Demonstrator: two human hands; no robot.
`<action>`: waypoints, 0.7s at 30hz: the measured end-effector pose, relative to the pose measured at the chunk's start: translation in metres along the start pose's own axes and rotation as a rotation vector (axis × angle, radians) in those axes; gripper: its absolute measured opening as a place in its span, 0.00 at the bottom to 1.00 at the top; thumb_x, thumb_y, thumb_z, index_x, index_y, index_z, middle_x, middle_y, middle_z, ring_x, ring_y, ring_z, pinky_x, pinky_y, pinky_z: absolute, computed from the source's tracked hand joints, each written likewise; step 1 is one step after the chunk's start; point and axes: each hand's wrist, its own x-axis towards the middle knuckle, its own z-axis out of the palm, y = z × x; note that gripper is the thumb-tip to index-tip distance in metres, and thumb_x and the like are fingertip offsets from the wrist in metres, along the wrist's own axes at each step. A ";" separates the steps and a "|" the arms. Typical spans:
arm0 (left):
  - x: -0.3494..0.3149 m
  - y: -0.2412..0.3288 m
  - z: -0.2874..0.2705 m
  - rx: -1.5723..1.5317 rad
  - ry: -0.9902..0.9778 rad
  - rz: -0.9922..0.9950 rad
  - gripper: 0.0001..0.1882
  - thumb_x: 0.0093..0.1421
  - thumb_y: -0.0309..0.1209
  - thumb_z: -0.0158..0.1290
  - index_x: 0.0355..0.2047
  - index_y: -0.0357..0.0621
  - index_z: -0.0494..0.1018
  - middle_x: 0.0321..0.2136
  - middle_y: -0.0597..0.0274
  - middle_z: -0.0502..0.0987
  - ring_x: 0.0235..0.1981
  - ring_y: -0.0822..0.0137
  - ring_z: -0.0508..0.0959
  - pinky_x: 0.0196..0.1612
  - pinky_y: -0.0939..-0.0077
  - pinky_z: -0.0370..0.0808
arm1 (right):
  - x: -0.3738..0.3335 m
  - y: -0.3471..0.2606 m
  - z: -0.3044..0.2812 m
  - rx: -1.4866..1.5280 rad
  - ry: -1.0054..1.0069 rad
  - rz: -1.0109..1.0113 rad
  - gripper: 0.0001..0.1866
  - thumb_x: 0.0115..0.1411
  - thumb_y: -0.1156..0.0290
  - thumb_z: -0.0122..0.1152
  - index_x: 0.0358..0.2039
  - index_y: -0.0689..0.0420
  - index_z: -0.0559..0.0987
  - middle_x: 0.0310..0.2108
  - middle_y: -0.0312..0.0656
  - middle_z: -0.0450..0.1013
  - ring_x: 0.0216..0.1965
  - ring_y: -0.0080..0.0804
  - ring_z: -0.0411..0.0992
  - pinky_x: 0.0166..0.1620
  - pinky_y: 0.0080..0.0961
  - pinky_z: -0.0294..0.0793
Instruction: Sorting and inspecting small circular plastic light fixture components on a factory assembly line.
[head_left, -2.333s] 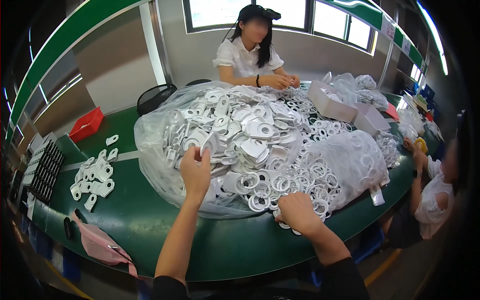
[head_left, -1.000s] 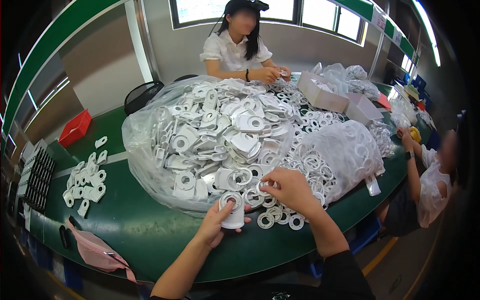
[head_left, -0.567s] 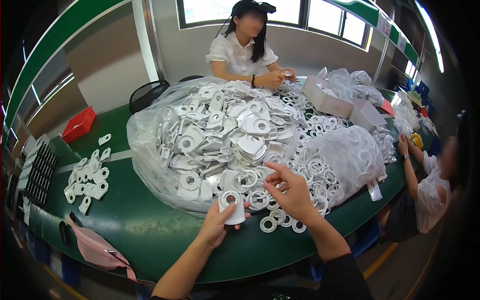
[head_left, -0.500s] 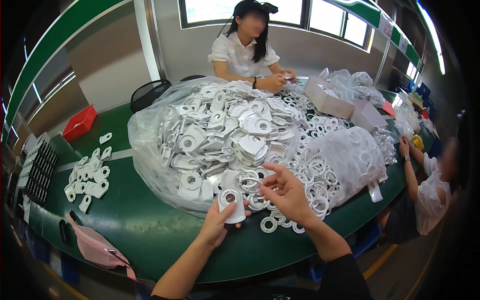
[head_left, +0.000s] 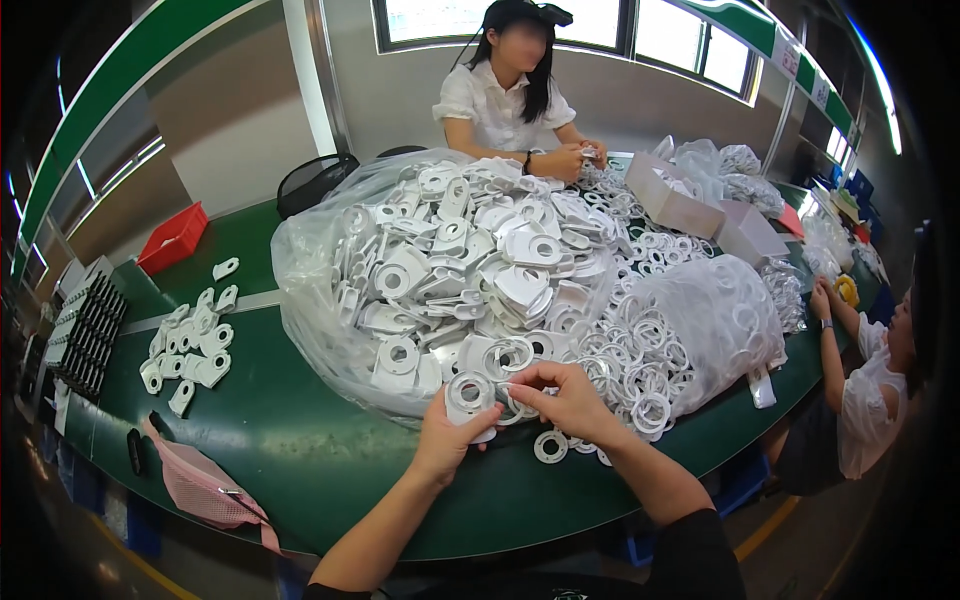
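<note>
My left hand (head_left: 447,437) grips a white plastic part (head_left: 468,412) with a rounded end and a large round hole, its thumb across the lower front. Close to the part's right edge is my right hand (head_left: 568,402), thumb and forefinger pinched together. Whether a thin ring sits in that pinch cannot be made out against the white pieces behind. Just beyond both hands lies a big heap of similar white parts (head_left: 525,250) on a clear plastic sheet. To its right spreads a pile of loose white rings (head_left: 640,345), some inside a clear bag (head_left: 715,315).
Several white parts (head_left: 205,335) lie on the green table (head_left: 330,470) at left, near a red tray (head_left: 172,238), a black rack (head_left: 85,335) and a pink pouch (head_left: 205,485). One person (head_left: 500,110) works opposite, another (head_left: 865,410) at right. White boxes (head_left: 675,200) stand far right.
My right hand has come down and left, its spread fingers closing to a pinch beside the part. The left hand still holds the part. The whole view has shifted slightly.
</note>
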 end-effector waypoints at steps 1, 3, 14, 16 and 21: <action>0.001 -0.002 -0.002 0.009 -0.046 -0.027 0.22 0.50 0.25 0.59 0.44 0.41 0.63 0.33 0.62 0.76 0.31 0.72 0.77 0.22 0.83 0.70 | 0.000 -0.002 -0.004 -0.069 -0.046 0.021 0.09 0.55 0.71 0.59 0.34 0.62 0.77 0.24 0.34 0.72 0.21 0.14 0.68 0.21 0.11 0.67; 0.001 -0.003 0.000 0.019 -0.092 -0.055 0.24 0.50 0.25 0.59 0.46 0.41 0.61 0.35 0.60 0.75 0.33 0.70 0.77 0.25 0.82 0.73 | 0.002 0.005 -0.011 0.030 -0.037 0.024 0.09 0.55 0.72 0.59 0.34 0.62 0.77 0.23 0.34 0.73 0.21 0.15 0.69 0.23 0.11 0.68; 0.000 -0.001 0.004 -0.141 -0.324 -0.150 0.28 0.52 0.16 0.40 0.55 0.39 0.51 0.46 0.50 0.69 0.44 0.58 0.75 0.39 0.75 0.76 | 0.007 0.018 -0.006 0.183 0.010 0.051 0.08 0.54 0.74 0.60 0.32 0.65 0.77 0.24 0.38 0.74 0.24 0.17 0.72 0.28 0.13 0.74; 0.000 -0.003 0.003 -0.127 -0.320 -0.144 0.28 0.53 0.17 0.41 0.55 0.39 0.52 0.46 0.50 0.69 0.44 0.58 0.75 0.38 0.75 0.76 | 0.007 0.016 -0.006 0.115 0.021 0.022 0.07 0.53 0.74 0.60 0.31 0.65 0.77 0.24 0.38 0.74 0.24 0.17 0.72 0.28 0.13 0.74; 0.000 -0.006 0.000 -0.115 -0.327 -0.126 0.25 0.57 0.21 0.42 0.55 0.40 0.53 0.45 0.51 0.70 0.42 0.60 0.76 0.35 0.75 0.77 | 0.006 0.019 -0.005 -0.054 0.054 -0.062 0.08 0.52 0.73 0.62 0.29 0.65 0.77 0.24 0.38 0.74 0.24 0.17 0.72 0.27 0.13 0.74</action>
